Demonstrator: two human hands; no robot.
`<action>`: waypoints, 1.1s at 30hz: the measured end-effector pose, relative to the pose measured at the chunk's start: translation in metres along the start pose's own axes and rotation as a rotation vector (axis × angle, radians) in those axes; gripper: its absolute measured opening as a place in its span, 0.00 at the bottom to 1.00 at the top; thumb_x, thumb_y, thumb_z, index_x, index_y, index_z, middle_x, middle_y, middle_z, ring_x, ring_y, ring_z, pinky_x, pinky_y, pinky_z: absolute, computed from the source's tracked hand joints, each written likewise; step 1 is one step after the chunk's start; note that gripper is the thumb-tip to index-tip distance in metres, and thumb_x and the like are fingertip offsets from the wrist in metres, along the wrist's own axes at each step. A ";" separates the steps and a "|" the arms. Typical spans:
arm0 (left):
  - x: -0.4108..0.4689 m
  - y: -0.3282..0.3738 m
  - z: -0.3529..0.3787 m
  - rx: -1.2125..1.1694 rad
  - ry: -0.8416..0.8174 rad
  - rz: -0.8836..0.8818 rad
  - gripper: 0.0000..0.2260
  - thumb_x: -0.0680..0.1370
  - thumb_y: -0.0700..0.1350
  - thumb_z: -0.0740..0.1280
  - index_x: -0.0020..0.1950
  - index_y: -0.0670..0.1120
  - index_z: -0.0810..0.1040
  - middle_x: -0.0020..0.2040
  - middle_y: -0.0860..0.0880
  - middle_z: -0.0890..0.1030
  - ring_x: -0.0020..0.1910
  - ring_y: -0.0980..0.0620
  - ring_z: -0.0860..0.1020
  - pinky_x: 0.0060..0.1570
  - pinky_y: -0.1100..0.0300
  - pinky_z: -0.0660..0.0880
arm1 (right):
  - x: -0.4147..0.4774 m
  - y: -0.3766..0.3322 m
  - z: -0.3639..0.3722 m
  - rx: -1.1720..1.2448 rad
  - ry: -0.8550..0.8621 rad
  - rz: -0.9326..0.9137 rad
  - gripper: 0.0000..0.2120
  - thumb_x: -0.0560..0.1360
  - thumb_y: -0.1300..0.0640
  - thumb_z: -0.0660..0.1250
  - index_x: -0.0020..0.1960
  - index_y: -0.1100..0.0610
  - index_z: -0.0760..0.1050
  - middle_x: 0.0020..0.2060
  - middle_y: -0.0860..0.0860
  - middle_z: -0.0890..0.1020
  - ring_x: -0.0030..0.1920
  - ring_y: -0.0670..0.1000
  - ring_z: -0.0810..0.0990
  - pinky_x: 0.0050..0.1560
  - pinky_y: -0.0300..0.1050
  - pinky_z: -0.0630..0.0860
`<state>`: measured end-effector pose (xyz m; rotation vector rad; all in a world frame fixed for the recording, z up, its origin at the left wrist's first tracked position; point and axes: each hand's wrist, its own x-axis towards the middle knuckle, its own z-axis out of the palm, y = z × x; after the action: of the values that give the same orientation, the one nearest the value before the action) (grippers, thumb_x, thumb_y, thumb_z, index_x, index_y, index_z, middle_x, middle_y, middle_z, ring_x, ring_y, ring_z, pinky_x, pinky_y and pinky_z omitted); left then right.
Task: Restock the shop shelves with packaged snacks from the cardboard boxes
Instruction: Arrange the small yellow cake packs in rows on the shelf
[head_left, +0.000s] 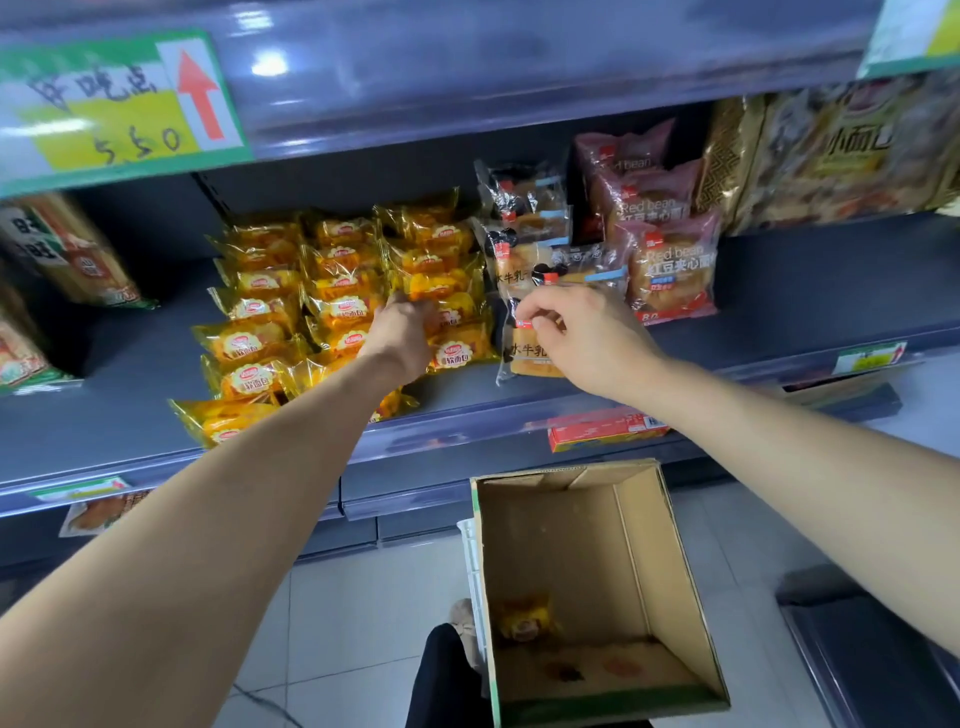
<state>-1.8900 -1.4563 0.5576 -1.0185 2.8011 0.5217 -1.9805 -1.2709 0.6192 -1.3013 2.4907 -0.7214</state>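
The restocking looks nearly finished. The cardboard box (550, 545), on the floor below the stack of yellow packets (332, 280), is open and almost bare, with a single yellow packet (524, 618) left at its bottom. The stack itself fills three rows on the shelf (805, 291). What seems left is that last packet and some tidying.

The left hand (402, 325) reaches onto the right-hand row of the stack. Its fingers are hidden behind the back of the hand, so I cannot tell whether they grip a packet or only press it. The right hand (582, 338), just right of the stack, pinches the top edge of a clear bread packet (527, 358) between its fingers.

The yellow packets read "软面包". The clear one shows "水牛乳". Right of the stack, beyond the clear packets, the maroon packets (670, 270) read "Red bean" and "红豆夹心面包". Above and left of the stack, a price card (114, 104) bears a handwritten "5.50" and a red up-arrow; its other writing is blurred.
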 end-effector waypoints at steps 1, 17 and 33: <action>-0.002 0.000 0.001 -0.007 0.015 0.002 0.23 0.74 0.32 0.66 0.67 0.46 0.71 0.66 0.40 0.66 0.64 0.38 0.67 0.62 0.51 0.69 | -0.002 0.001 0.000 0.003 -0.002 -0.004 0.13 0.79 0.62 0.58 0.57 0.55 0.79 0.54 0.52 0.82 0.54 0.52 0.77 0.50 0.42 0.70; -0.074 0.041 0.006 -0.228 0.232 0.124 0.16 0.74 0.33 0.64 0.60 0.44 0.76 0.62 0.42 0.72 0.61 0.43 0.69 0.58 0.57 0.68 | -0.077 0.058 0.068 -0.065 -0.372 0.061 0.12 0.79 0.60 0.58 0.56 0.52 0.78 0.52 0.47 0.79 0.54 0.48 0.77 0.52 0.42 0.73; -0.145 0.036 0.168 -0.562 -0.125 0.011 0.10 0.75 0.33 0.61 0.49 0.43 0.80 0.37 0.59 0.74 0.38 0.57 0.73 0.44 0.68 0.71 | -0.162 0.161 0.283 -0.158 -0.925 0.365 0.21 0.79 0.64 0.57 0.71 0.64 0.63 0.69 0.60 0.69 0.67 0.59 0.70 0.64 0.46 0.68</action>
<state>-1.8034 -1.2829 0.4430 -1.0010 2.5982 1.3739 -1.8802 -1.1500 0.2915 -0.8725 1.9169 0.1614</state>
